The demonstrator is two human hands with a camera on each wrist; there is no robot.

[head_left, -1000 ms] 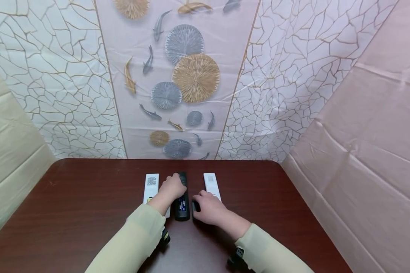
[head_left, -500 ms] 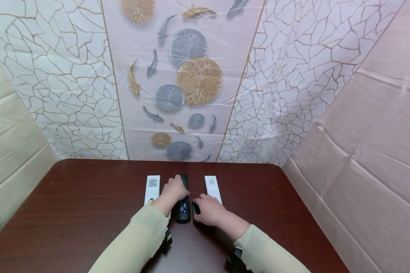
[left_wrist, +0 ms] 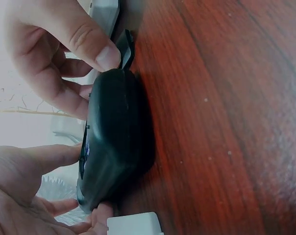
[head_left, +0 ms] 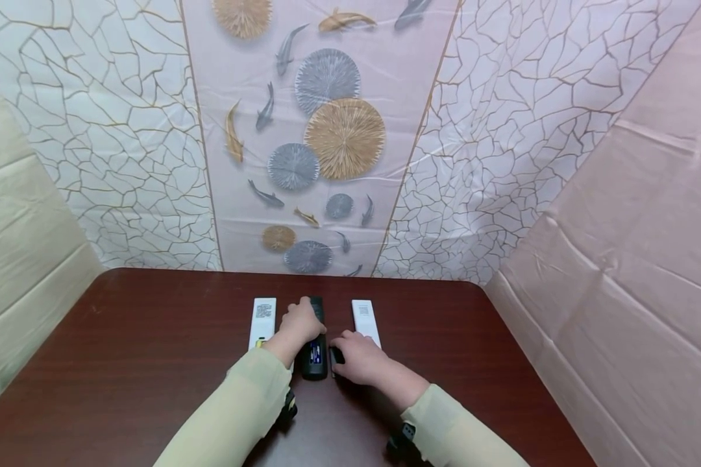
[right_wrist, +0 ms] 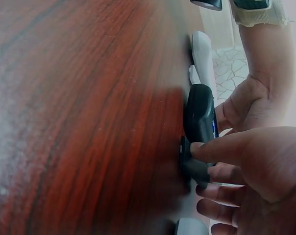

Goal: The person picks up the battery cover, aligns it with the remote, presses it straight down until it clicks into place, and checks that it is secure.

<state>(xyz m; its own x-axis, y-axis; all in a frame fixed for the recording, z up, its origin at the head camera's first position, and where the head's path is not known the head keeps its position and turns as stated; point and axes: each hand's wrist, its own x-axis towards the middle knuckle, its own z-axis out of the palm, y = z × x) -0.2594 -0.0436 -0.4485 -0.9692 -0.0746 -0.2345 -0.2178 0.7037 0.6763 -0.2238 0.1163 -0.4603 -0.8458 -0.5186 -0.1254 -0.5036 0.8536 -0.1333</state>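
A black remote control (head_left: 314,371) lies back up on the table, blue batteries (head_left: 316,352) showing in its uncovered compartment. My left hand (head_left: 298,325) grips its far part, fingers along its sides in the left wrist view. Just to the right of the remote, my right hand (head_left: 359,358) pinches a small black battery cover (left_wrist: 129,46) between thumb and fingers. That cover stands close to the table, right beside the remote's edge. In the right wrist view, the right thumb (right_wrist: 199,149) presses on the cover and the other fingers are partly extended behind it.
A white remote (head_left: 263,316) with a printed label lies to the left, partly under my left wrist. Another white remote (head_left: 365,316) lies beyond my right hand. A small white piece (left_wrist: 133,224) lies near the black remote. The brown table (head_left: 152,363) meets a patterned cloth backdrop.
Both hands keep almost the same places on the black remote and the cover. The head view has shifted slightly.
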